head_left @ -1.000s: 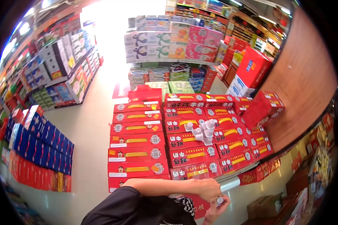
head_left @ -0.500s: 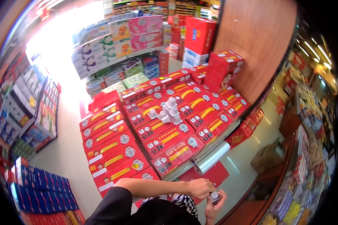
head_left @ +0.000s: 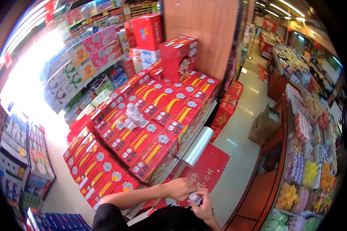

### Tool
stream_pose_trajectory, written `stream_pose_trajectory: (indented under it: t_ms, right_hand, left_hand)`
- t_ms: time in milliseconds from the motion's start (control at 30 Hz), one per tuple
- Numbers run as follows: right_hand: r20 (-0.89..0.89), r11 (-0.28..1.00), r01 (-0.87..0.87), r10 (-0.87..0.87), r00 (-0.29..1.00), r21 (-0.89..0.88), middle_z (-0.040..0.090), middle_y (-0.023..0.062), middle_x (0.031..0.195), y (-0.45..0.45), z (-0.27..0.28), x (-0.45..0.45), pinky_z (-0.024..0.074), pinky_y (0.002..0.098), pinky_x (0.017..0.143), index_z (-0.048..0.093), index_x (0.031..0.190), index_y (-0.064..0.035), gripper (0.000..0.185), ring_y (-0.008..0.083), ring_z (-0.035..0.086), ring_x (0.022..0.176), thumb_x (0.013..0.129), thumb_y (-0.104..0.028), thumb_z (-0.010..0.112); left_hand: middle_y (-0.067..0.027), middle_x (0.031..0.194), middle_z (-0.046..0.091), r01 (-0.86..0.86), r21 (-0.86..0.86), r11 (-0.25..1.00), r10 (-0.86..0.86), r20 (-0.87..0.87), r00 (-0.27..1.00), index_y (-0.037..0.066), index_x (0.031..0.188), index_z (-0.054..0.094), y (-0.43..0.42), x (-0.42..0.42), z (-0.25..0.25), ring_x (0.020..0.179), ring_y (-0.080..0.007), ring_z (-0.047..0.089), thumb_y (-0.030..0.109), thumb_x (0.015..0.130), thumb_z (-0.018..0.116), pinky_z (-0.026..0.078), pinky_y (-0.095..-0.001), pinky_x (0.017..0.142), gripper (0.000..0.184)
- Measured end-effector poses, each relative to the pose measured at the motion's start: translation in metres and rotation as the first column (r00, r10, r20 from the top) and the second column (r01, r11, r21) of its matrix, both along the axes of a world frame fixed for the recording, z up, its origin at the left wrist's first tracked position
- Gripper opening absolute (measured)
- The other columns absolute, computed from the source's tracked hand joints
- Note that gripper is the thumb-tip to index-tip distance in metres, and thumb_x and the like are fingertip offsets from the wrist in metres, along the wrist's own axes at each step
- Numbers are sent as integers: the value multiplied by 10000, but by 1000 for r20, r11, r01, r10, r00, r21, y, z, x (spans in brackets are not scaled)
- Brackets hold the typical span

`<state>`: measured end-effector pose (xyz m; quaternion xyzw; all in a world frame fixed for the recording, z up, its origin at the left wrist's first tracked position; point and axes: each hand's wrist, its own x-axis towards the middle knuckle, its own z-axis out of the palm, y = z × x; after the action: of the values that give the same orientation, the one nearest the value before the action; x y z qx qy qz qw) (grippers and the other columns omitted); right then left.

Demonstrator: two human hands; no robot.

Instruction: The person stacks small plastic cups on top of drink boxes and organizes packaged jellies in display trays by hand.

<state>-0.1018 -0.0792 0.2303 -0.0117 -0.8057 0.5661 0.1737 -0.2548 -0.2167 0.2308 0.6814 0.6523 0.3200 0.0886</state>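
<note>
Low in front of me, my right hand (head_left: 205, 208) grips a small whitish translucent plastic cup (head_left: 195, 198) between thumb and fingers. My left hand (head_left: 180, 188) reaches across with its fingers curled in beside the cup; what they pinch, if anything, is hidden. Farther off, several small white plastic cups (head_left: 136, 116) lie in a loose pile on top of red cartons (head_left: 142, 146) with yellow handles. Those cups are apart from both hands.
A clear plastic roll (head_left: 198, 146) is mounted along the cartons' near right edge. One tall red box (head_left: 178, 57) stands at the back by a wooden pillar (head_left: 200, 30). Rightward are an aisle, an open cardboard box (head_left: 265, 124) and a counter of packaged goods (head_left: 293, 196).
My view has swung to the right, so the cartons sit farther left and more of the counter shows. Both hands stay together at the cup, which is tilted differently.
</note>
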Motion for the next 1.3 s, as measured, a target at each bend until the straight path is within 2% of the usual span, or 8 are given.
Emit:
stream_pose_trajectory:
  t_ms: [100, 367, 467, 567, 667, 700, 800, 1300]
  right_hand:
    - [14, 997, -66, 65, 998, 27, 571, 146, 1032, 21, 9, 11, 482, 356, 814, 539, 1034, -12, 423, 274, 594, 932, 732, -113, 818]
    - [68, 983, -11, 23, 997, -183, 569, 74, 937, 74, -14, 47, 463, 316, 753, 532, 1041, -65, 339, 184, 560, 839, 795, -100, 763]
    - [55, 949, -17, 36, 998, -315, 551, 84, 1003, 95, -22, 52, 446, 345, 825, 533, 1083, -65, 365, 212, 541, 934, 797, -112, 755]
    - [105, 940, 38, -2, 995, -340, 522, 110, 1100, 120, -16, 63, 394, 379, 931, 526, 1147, -60, 413, 241, 485, 1051, 802, -122, 744]
    - [19, 987, 57, -55, 998, -152, 547, 137, 1150, 141, -14, 76, 428, 376, 943, 505, 1242, -41, 502, 254, 522, 1085, 794, -57, 730]
    - [-64, 959, -42, 25, 998, -279, 566, 138, 1074, 154, -19, 77, 471, 353, 843, 525, 1109, -22, 347, 256, 589, 970, 863, -155, 731]
    - [-99, 959, -36, 8, 995, -283, 519, 140, 1107, 172, -20, 101, 420, 365, 923, 493, 1123, -24, 346, 241, 529, 1033, 875, -134, 707]
    - [-77, 766, 438, -530, 845, -470, 458, 151, 1160, 195, -52, 198, 370, 379, 980, 454, 1200, -24, 341, 236, 475, 1074, 939, -168, 620]
  left_hand:
    - [-139, 830, 605, -12, -88, 996, 9, -29, 1000, -1, 954, 593, 9, 19, 0, 777, -331, 599, 137, 696, 592, 474, -426, 724, 293]
    - [-189, 858, 538, -140, -108, 984, 171, 387, 906, -27, 1018, 541, 54, 78, -29, 823, -404, 540, 265, 855, 504, 430, -469, 735, 337]
    - [-39, 791, 586, -432, 210, 877, 328, 395, 858, 84, 865, 617, 93, 106, -42, 710, -201, 552, 252, 911, 654, 440, -313, 643, 179]
    - [-157, 811, 511, -351, 34, 936, 279, 534, 798, -23, 961, 537, 116, 118, -35, 737, -335, 526, 381, 900, 517, 420, -419, 651, 409]
    - [-154, 774, 530, -264, 43, 964, 219, 439, 871, -9, 895, 548, 140, 117, -16, 705, -344, 544, 243, 836, 588, 434, -424, 639, 263]
    - [-125, 721, 488, -243, 56, 968, 190, 465, 865, 10, 826, 534, 148, 117, -18, 658, -316, 503, 293, 819, 625, 402, -402, 614, 297]
    - [-107, 681, 472, -99, 99, 990, 53, 392, 918, 20, 790, 527, 174, 120, -15, 631, -305, 489, 281, 798, 644, 378, -400, 590, 286]
    - [-91, 627, 395, 383, 17, 924, -341, 494, 800, 37, 655, 406, 299, 173, -25, 597, -287, 444, 137, 695, 672, 356, -374, 582, 288]
